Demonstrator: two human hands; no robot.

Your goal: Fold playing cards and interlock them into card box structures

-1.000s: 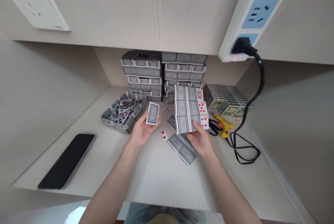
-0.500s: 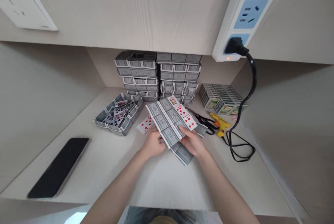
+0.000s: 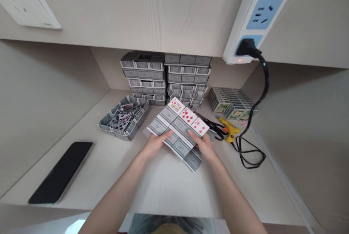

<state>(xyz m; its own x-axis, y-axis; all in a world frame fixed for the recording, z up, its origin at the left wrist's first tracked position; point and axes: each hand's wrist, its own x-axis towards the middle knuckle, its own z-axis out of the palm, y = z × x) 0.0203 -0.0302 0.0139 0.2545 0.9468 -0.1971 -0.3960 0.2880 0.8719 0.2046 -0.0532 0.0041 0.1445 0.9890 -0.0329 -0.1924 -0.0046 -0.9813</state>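
Between my hands is a panel of joined playing cards [image 3: 178, 126], mostly grey patterned backs. Along its far edge three diamond cards show their faces. My left hand [image 3: 156, 143] grips the near left side, thumb on top and fingers hidden beneath. On the right side, my right hand [image 3: 204, 143] holds the panel the same way. Under it lies another strip of joined cards [image 3: 193, 161], partly covered. Beyond the panel stand two stacks of card-built boxes [image 3: 147, 75]. To the left, an open card-built tray [image 3: 130, 132] contains loose cards [image 3: 124, 119].
Black-handled scissors [image 3: 216, 130] and a yellow glue gun [image 3: 229, 128] lie on the right, with a black cord [image 3: 252, 166] rising to a power strip [image 3: 240, 54]. Packed card decks [image 3: 231, 103] stand behind them. A black phone [image 3: 61, 172] rests at left. A low shelf front overhangs the back.
My left hand has moved from below the panel's left edge to grip it with the thumb on top. The panel has tilted so its face-up cards show more.
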